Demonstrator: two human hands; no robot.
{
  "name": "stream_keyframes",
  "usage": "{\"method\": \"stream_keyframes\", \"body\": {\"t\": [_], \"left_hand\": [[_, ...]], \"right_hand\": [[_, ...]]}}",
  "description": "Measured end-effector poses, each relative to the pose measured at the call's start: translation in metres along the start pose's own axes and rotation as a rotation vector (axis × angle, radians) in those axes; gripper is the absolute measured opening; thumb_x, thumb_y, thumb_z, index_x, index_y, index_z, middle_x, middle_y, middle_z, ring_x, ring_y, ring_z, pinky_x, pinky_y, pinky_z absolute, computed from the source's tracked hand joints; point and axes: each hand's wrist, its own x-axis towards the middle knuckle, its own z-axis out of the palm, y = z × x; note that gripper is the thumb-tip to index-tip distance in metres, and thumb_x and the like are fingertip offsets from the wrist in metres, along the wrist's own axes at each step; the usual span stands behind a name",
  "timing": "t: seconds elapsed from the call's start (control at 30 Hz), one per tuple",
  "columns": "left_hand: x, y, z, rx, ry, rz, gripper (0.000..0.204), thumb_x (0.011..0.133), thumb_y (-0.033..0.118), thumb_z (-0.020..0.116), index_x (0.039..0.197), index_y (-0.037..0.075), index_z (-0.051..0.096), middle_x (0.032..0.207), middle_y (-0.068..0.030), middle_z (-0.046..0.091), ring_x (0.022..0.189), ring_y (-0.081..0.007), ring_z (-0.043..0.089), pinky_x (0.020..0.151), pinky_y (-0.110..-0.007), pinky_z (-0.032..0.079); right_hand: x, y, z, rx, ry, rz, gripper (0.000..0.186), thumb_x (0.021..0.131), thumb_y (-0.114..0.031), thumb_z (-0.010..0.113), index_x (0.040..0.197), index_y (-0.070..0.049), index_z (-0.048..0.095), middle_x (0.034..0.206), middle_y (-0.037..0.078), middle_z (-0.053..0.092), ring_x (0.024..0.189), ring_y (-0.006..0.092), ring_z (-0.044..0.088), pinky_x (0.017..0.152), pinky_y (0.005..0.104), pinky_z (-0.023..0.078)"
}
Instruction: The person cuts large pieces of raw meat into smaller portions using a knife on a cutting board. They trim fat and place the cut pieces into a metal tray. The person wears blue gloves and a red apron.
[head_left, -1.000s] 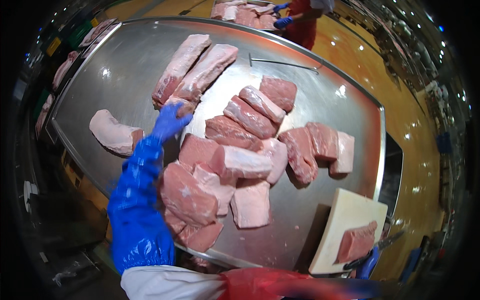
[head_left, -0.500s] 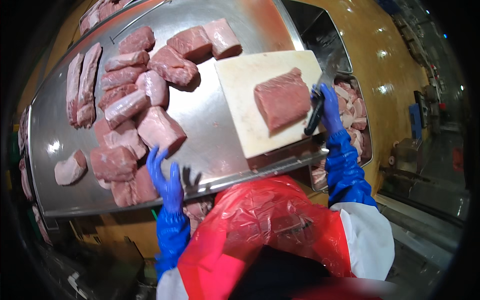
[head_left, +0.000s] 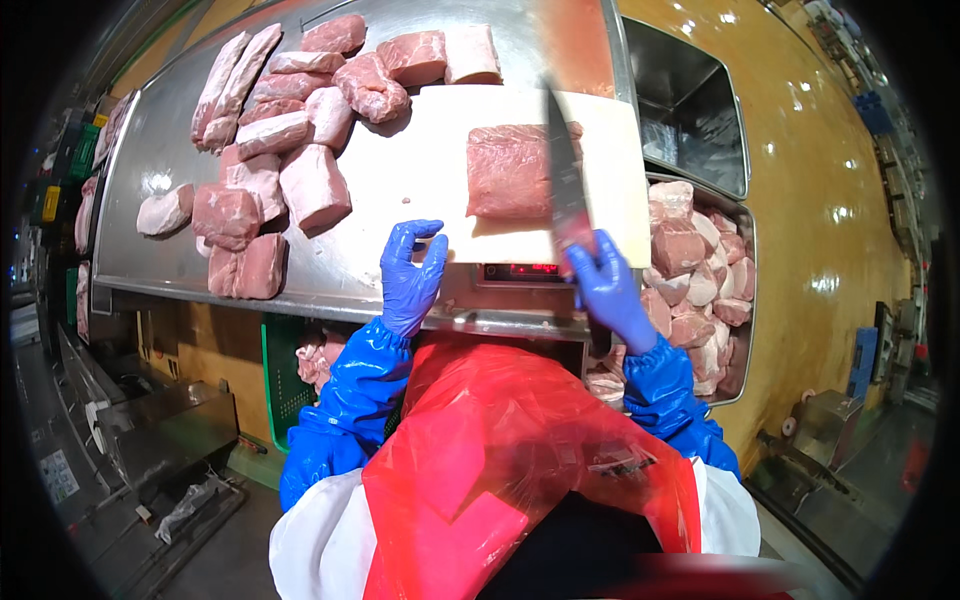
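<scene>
Steel table fills most of upper left, shiny, raised rim along the near side. White cutting board sits at its right end; a red-lit display shows just below the board's near edge. Meat cut lies flat on the board, right of its middle. Loose meat pieces bunch on the table left of the board, with long strips at the far left.

Right hand holds a knife, fingers wrapped at the handle end, blade pointing away from the person and crossing the meat cut's right end; can't tell if it touches. Left hand holds nothing visible, fingers curled, moderate gap to thumb, near the board's near left corner.

Edges: deep metal bin beyond the table's right edge, meat-filled tub nearer, right of the right forearm. Green crate under the near rim, left of the left forearm. Room to move: bare steel between bunch and near left corner of board, plus steel along the table's left side. Yellow-brown floor runs past the bins.
</scene>
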Motion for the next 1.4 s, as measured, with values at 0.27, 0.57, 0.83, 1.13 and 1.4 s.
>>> {"method": "stream_keyframes", "body": {"t": [0.27, 0.57, 0.83, 1.13, 1.4], "left_hand": [[0.034, 0.005, 0.043, 0.129, -0.001, 0.348, 0.011, 0.086, 0.008, 0.075, 0.095, 0.003, 0.070, 0.089, -0.0094, 0.068, 0.082, -0.0207, 0.067, 0.073, -0.032, 0.051], [0.034, -0.003, 0.042, 0.146, -0.014, 0.418, 0.010, 0.082, 0.005, 0.076, 0.091, 0.004, 0.071, 0.089, -0.0103, 0.068, 0.083, -0.0245, 0.067, 0.075, -0.035, 0.053], [0.018, 0.038, 0.043, 0.152, -0.059, 0.369, 0.024, 0.077, 0.009, 0.077, 0.099, 0.007, 0.067, 0.105, -0.0079, 0.060, 0.086, -0.0191, 0.062, 0.072, -0.033, 0.050], [0.020, 0.003, 0.045, -0.050, -0.083, 0.280, 0.018, 0.071, -0.007, 0.070, 0.078, 0.004, 0.058, 0.085, -0.0056, 0.053, 0.072, -0.0137, 0.055, 0.063, -0.027, 0.046], [0.000, 0.036, -0.007, -0.335, -0.245, 0.322, 0.024, 0.069, -0.007, 0.069, 0.076, 0.005, 0.049, 0.080, -0.0044, 0.050, 0.073, -0.0147, 0.052, 0.065, -0.027, 0.043]], "right_hand": [[0.080, -0.056, 0.069, -0.538, -0.005, -0.518, 0.061, 0.098, -0.016, 0.050, 0.155, -0.009, 0.032, 0.104, 0.035, 0.065, 0.093, 0.0511, 0.064, 0.079, 0.0542, 0.052], [-0.019, -0.034, 0.023, -0.862, -0.137, -0.334, 0.076, 0.091, -0.005, 0.052, 0.160, -0.022, 0.023, 0.090, 0.026, 0.066, 0.075, 0.0471, 0.063, 0.067, 0.0557, 0.049], [-0.111, -0.047, -0.044, -1.017, -0.039, -0.274, 0.077, 0.090, -0.003, 0.057, 0.158, -0.026, 0.030, 0.092, 0.022, 0.067, 0.075, 0.0415, 0.066, 0.065, 0.0487, 0.051], [-0.019, -0.027, 0.037, -0.986, -0.040, -0.398, 0.080, 0.087, 0.000, 0.054, 0.159, -0.025, 0.028, 0.091, 0.023, 0.064, 0.075, 0.0442, 0.063, 0.068, 0.0541, 0.051], [-0.006, -0.019, 0.059, -1.180, -0.064, -0.344, 0.088, 0.084, 0.000, 0.057, 0.160, -0.024, 0.021, 0.081, 0.021, 0.064, 0.069, 0.0397, 0.066, 0.064, 0.0516, 0.054]]}}
